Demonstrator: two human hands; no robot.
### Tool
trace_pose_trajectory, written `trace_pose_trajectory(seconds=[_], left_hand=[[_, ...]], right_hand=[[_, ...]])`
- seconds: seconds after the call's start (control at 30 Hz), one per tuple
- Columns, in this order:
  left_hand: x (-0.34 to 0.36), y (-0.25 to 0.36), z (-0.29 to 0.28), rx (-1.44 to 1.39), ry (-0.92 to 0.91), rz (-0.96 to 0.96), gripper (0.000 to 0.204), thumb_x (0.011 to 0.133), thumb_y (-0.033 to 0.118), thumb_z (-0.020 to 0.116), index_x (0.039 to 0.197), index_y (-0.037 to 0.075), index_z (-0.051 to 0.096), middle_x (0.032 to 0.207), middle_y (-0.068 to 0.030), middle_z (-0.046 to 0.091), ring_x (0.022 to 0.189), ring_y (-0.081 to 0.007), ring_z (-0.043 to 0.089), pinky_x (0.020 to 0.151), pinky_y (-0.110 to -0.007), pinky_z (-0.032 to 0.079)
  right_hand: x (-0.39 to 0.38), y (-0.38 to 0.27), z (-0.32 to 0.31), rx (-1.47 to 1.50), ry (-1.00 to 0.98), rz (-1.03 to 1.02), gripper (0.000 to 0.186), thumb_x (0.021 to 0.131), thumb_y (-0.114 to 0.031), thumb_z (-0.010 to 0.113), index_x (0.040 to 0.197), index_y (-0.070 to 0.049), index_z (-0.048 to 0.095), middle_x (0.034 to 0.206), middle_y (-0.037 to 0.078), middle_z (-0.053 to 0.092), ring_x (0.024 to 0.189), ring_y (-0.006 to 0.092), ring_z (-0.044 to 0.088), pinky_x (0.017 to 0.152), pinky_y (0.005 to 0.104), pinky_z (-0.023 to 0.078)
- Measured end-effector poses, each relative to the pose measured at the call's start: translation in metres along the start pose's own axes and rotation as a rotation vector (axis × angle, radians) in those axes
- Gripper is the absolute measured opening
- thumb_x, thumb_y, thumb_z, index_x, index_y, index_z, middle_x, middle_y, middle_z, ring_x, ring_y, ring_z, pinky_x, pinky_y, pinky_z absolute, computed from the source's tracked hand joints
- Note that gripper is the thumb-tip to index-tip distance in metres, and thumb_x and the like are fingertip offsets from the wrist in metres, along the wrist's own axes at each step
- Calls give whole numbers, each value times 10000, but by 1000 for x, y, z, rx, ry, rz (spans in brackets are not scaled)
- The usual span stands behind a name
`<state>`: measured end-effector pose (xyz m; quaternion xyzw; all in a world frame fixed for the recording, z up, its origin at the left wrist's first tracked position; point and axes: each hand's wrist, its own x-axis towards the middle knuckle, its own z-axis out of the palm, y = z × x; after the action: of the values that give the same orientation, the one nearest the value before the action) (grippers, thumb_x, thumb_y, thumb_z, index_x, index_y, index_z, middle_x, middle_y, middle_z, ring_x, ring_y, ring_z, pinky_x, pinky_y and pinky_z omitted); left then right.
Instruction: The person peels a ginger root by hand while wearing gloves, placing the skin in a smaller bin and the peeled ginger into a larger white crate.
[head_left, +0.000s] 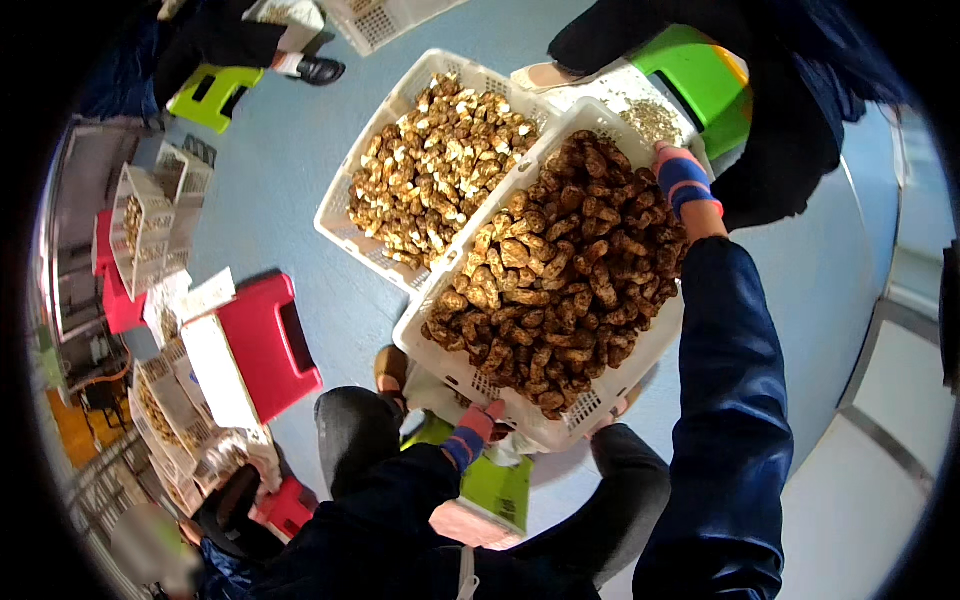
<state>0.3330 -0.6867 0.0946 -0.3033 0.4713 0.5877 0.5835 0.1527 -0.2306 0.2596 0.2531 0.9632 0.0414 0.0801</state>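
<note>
A white perforated plastic crate full of dark brown mushrooms sits at the centre. My left hand, in a pink glove with blue bands, grips the crate's near edge at lower left. My right hand, gloved alike, holds the crate's far right corner, its fingertips partly hidden. Behind it, to the upper left, a second white crate holds paler mushrooms with white pieces. Below the near crate, between my legs, is a green plastic stool.
Green stools stand near other people's legs. Red stools and stacked white crates line the left. A person is at lower left. A pale wall runs along the right.
</note>
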Motion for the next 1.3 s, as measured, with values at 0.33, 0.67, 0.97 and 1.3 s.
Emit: trace_pose_trajectory(seconds=[0.33, 0.67, 0.97, 1.3], left_hand=[[4, 22, 8, 390, -198, 560, 453, 817, 435, 522, 851, -16, 552, 686, -137, 607, 511, -253, 558, 475, -367, 448], [-68, 36, 7, 406, -320, 291, 398, 852, 312, 480, 1114, 14, 462, 1009, -134, 568, 831, -197, 585, 731, -355, 499], [-174, -95, -2, 779, -575, 786, 307, 771, 208, 609, 1018, 37, 544, 889, -50, 596, 790, -132, 557, 691, -255, 450], [-157, -48, -35, 1102, -433, 790, 293, 690, 241, 645, 850, -1, 606, 698, -49, 621, 606, -123, 568, 577, -247, 450]], right_hand=[[-252, -64, -6, 811, 521, 195, 242, 835, -261, 498, 992, -90, 568, 757, 127, 612, 661, 292, 587, 594, 378, 459], [-503, -168, 108, 2337, 304, 302, 423, 851, -251, 485, 1211, -40, 411, 1047, 129, 557, 933, 260, 551, 763, 385, 468], [-544, -229, 56, 1916, 456, 89, 286, 852, -163, 449, 1048, 21, 547, 1132, 101, 519, 1035, 189, 499, 875, 278, 389], [-525, -209, 76, 1290, -25, 146, 208, 806, -215, 552, 897, -44, 628, 827, 66, 636, 743, 132, 581, 669, 252, 443]])
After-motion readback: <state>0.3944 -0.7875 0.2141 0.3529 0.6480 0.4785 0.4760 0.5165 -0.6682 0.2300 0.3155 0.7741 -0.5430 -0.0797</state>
